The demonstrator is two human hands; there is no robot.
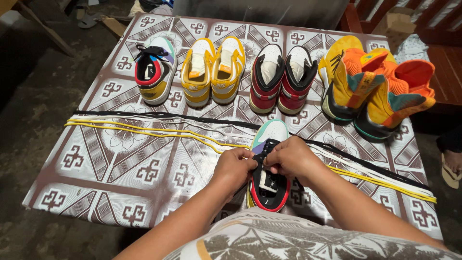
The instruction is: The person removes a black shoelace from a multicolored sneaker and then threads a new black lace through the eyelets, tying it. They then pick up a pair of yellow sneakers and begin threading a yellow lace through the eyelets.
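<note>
At the desk's near edge, the left hand (234,166) and right hand (292,156) pinch a black lace (267,146) over a multicoloured sneaker (268,168), toe pointing away so its eyelets face up. Spare laces (144,129) lie stretched flat, untangled, across the desk (120,168).

Smooth leather-look shoes and cloth laces on a printed, faintly shiny bench cover.

The multicoloured sneaker with a mint toe (268,166) looks like smooth, slightly glossy leather with a padded red collar; its black lace (267,144) is flat woven cloth. The yellow and white flat laces (144,130) look matt. The brown-and-white patterned cover of the bench (120,168) has a slick, plastic-like sheen. The orange high-top pair (380,91) looks like knitted fabric. The concrete floor (33,106) is rough and dull.
</note>
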